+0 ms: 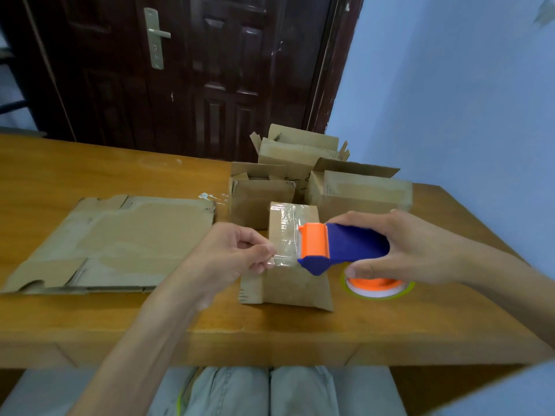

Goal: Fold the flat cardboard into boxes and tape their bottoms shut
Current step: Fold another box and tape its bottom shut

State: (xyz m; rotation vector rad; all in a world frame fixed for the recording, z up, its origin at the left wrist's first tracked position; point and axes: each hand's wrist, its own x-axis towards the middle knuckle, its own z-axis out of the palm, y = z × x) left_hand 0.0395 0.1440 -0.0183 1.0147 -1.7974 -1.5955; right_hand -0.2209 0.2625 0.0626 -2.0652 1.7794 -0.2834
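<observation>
Front and centre on the table (300, 331), the box (295, 283) stands with its taped bottom up, a band of clear tape already running over its far end. Just above it, the right hand (414, 250) grips the blue handle of the dispenser (339, 246), fingers curled over the top and thumb underneath, the orange head pointing left. The left hand (231, 250) meets it there, thumb and fingers pinching the free end of the tape (285, 256), which stretches clear and wrinkled from the orange head across to those fingertips, hanging over the box top. Under the right hand, an orange-cored roll (375, 288) lies flat on the table, just right of the box. Off to the left, a stack of flat cardboard (114, 244) lies spread out, flaps ragged at the edges. Behind the box, three folded boxes (300, 172) cluster near the far right corner of the table, flaps up. Beyond them stands a dark door (195, 70), with a blue wall (465, 100) to its right. At the near edge, the person's knees in pale trousers (270, 391) tuck under the table.
</observation>
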